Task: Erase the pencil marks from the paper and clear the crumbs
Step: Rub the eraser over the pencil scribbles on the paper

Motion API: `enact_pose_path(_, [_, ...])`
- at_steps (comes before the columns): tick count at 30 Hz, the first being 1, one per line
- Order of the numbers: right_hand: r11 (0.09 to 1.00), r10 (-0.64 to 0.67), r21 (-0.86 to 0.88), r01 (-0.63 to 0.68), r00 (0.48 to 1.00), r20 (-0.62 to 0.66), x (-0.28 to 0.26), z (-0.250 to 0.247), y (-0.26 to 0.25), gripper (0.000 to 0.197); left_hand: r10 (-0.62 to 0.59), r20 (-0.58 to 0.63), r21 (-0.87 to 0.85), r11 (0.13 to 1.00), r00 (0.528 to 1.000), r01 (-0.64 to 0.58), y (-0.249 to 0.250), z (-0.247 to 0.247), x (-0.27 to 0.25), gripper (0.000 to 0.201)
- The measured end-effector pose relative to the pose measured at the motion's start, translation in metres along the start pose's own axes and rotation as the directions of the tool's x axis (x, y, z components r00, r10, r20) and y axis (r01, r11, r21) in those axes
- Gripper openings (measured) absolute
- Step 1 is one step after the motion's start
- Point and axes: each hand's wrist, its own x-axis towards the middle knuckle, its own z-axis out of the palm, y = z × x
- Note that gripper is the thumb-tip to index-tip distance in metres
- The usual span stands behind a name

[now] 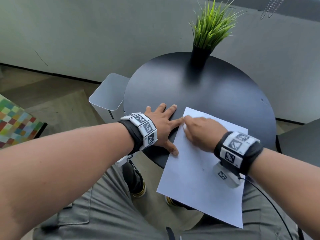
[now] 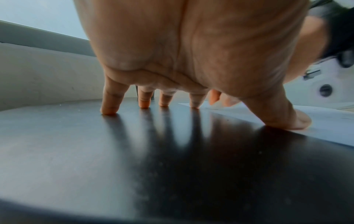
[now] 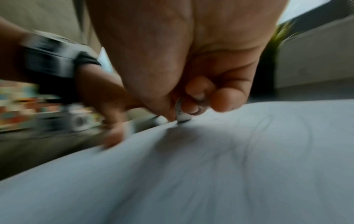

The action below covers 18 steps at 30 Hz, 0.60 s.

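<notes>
paper overhangs the bench edge; right hand pinches the eraser at paper's far-left corner, faint marks just right of it; left hand spread flat, thumb pinning paper's left edge.

Soft daylight, head view sharp with bowed edges, right wrist view heavily motion-blurred, dim underneath

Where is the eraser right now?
The white eraser is pinched in the right hand, pressed on the paper near its far left corner, beside the left hand.
</notes>
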Motion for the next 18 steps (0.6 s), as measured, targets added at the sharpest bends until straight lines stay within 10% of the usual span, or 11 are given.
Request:
enact_pose_path(4, [0.982, -0.182, -0.013, 0.188, 0.965, 0.19, -0.054, 0.008, -0.024, 0.013, -0.001, 0.014, -0.003, 1.0, 1.0, 0.001, 0.002, -0.001, 0.001, 0.132])
enact_pose_path(9, [0.998, 0.04, -0.049, -0.041, 0.999, -0.025, -0.005, 0.002, 0.001, 0.021, -0.006, 0.007, 0.003, 1.0, 1.0, 0.006, 0.003, 0.0, 0.001, 0.134])
enact_pose_path(13, [0.979, -0.18, -0.059, 0.194, 0.966, 0.184, -0.049, 0.007, -0.02, 0.01, -0.013, 0.018, 0.008, 1.0, 1.0, 0.013, 0.005, -0.003, 0.002, 0.134])
enact_pose_path(18, [0.999, 0.018, -0.036, -0.018, 1.0, -0.004, -0.01, 0.004, 0.006, 0.017, -0.013, 0.025, 0.007, 1.0, 1.0, 0.013, 0.004, -0.003, 0.002, 0.134])
